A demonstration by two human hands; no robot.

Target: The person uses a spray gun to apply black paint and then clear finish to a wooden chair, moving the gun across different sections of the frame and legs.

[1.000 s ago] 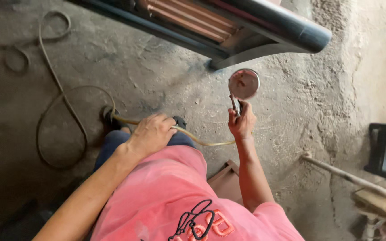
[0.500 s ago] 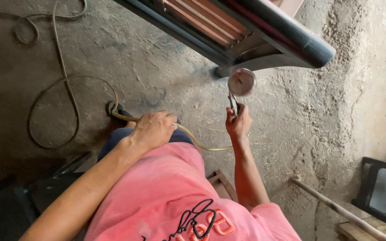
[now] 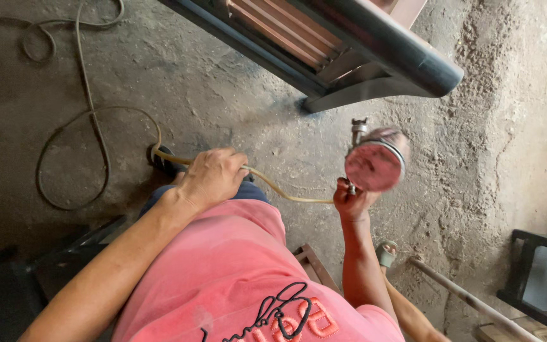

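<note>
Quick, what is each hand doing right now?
Left hand: closed on the thin yellowish hose.
Right hand: closed on the handle of the spray gun with a round red-stained cup.

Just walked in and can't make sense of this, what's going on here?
A person in a pink shirt stands on a rough concrete floor. Their right hand holds up a spray gun with a red-stained cup, near a dark metal frame. Their left hand grips the thin hose that runs to the gun.
</note>
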